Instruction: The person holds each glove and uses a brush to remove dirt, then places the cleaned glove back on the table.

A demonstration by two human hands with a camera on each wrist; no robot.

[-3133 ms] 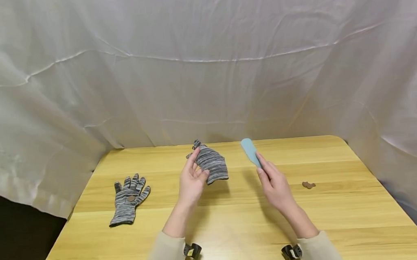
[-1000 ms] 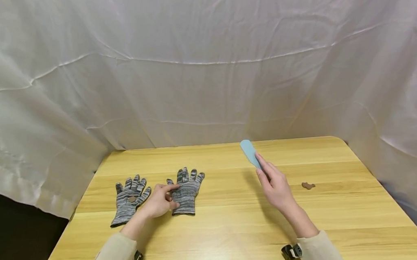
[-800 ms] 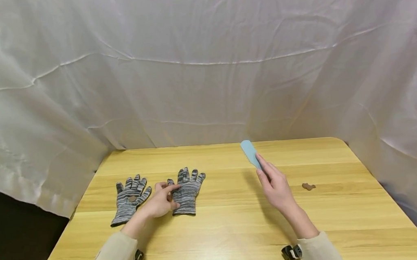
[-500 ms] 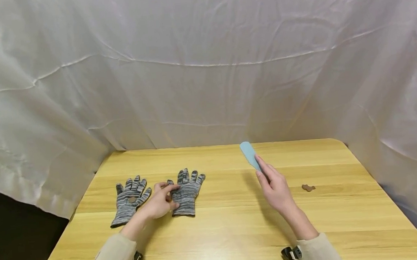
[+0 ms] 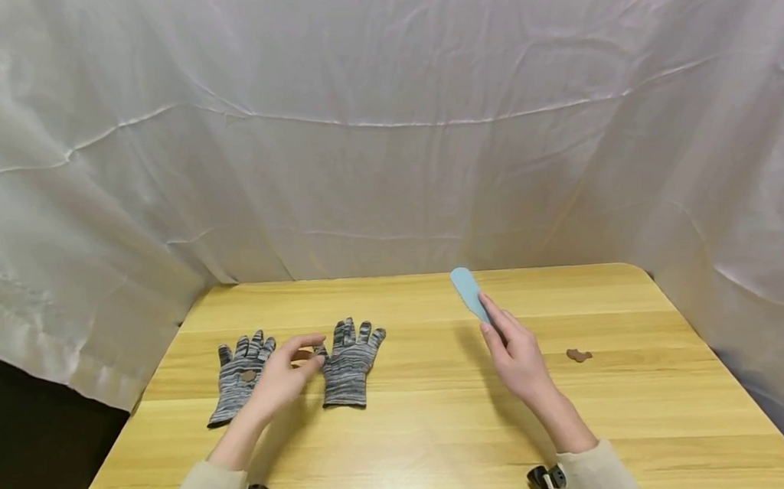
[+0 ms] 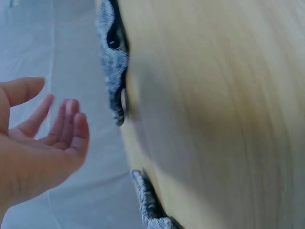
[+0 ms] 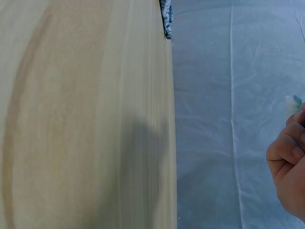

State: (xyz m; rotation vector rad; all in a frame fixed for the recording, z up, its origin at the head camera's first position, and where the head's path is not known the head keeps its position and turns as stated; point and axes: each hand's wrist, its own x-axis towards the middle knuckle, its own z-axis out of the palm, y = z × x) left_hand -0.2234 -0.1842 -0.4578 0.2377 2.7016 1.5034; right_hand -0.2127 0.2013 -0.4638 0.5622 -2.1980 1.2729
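My left hand (image 5: pixel 280 378) is raised between two grey striped knit gloves, its fingers loosely bent. Nothing is between its fingers and thumb in the left wrist view (image 6: pixel 43 152). The nearer-to-middle glove (image 5: pixel 345 375) lies flat, fingers pointing away, close to my left fingertips. Partly behind that hand is the other glove (image 5: pixel 231 395), bearing a small brown patch (image 5: pixel 248 376). My right hand (image 5: pixel 521 357) grips a light blue, flat paddle-shaped tool (image 5: pixel 466 290) above the table, rounded end up. Its handle is hidden in the hand; the right wrist view catches only a bit of it.
A small irregular brown piece (image 5: pixel 578 355) lies on the wooden table (image 5: pixel 435 441), right of my right hand. Pale draped fabric (image 5: pixel 387 183) hangs behind and at both sides of the table. Each wrist wears a small black camera.
Earlier my left hand held the glove up mid-table; it was then laid flat beside the other glove. Now the hand has let go and lifted slightly leftward. The right hand stays nearly still.
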